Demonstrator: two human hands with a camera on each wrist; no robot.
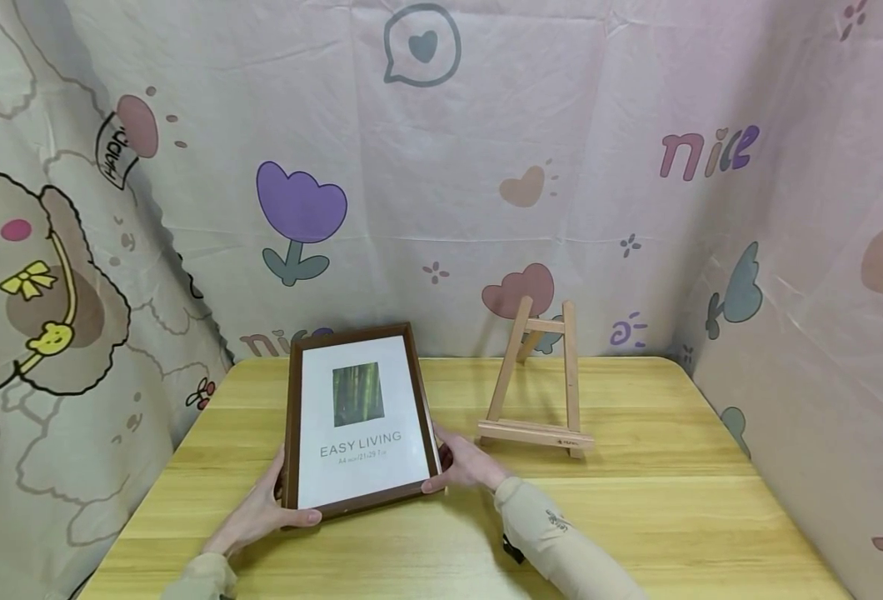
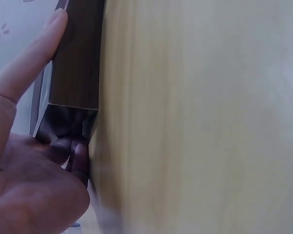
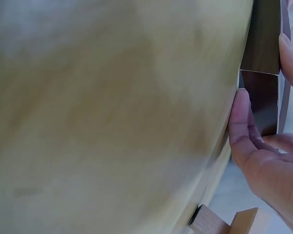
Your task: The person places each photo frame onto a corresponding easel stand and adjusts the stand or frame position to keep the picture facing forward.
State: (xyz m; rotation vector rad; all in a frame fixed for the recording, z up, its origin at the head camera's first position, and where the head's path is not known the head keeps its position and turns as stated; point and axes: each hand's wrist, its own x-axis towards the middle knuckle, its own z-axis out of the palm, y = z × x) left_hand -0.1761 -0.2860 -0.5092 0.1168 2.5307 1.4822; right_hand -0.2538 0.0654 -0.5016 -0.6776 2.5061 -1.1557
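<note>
Brown picture frame held at its lower corners by two hands

A rectangular picture frame (image 1: pixel 370 500), its flat rails dark brown with a wood-like grain and a fine seam at the corners, is at the left of the counter (image 1: pixel 674 467), turned slightly askew. Inside it, a smooth white sheet (image 1: pixel 359 430) carries a small dark green picture (image 1: pixel 358 394) of upright streaks and the words EASY LIVING (a fainter line beneath is hard to read). The left hand (image 1: pixel 261 504) grips the lower left corner, thumb on the front and fingers round the side; the right hand (image 1: pixel 466 463) holds the lower right corner likewise. To the right, apart from the frame, stands a small easel (image 1: pixel 535 431) of pale, straight wooden strips with a narrow ledge. The counter has yellowish boards; behind hangs a lightly creased cloth (image 1: pixel 449 125) printed with flowers and hearts.

The fingertips behind the frame are partly hidden, and I cannot tell whether its lower edge touches the counter. The mark on the easel's ledge is too small to read. Both beige sleeves (image 1: pixel 565 533) are cut off by the lower edge of the head view. The right wrist view is blurred across the counter.
</note>
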